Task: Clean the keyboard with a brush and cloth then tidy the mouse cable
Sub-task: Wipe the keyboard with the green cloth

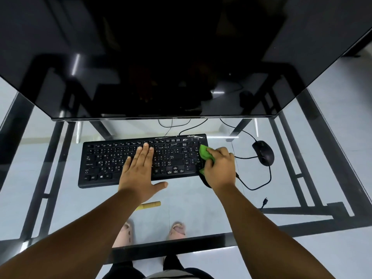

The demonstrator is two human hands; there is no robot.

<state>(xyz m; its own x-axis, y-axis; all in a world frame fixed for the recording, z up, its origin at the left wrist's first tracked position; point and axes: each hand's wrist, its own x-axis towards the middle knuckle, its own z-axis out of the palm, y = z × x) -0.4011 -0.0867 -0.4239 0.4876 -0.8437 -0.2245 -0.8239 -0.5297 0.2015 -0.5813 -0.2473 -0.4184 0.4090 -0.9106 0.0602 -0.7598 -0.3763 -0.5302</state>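
A black keyboard (104,162) lies on the glass desk (191,200) below the monitor. My left hand (140,170) rests flat on the middle keys with its fingers straight. At the keyboard's right end, my right hand (220,168) grips a green cloth (203,152) against the number pad. A black mouse (263,153) sits to the right, and its cable (259,185) loops loosely toward the front. A yellow brush handle (152,204) pokes out from under my left forearm, near the desk's front.
A large dark monitor (181,67) overhangs the back of the desk. More cables (173,125) trail behind the keyboard. A loose plug end (265,201) lies at the front right. The desk's black frame and my feet show through the glass.
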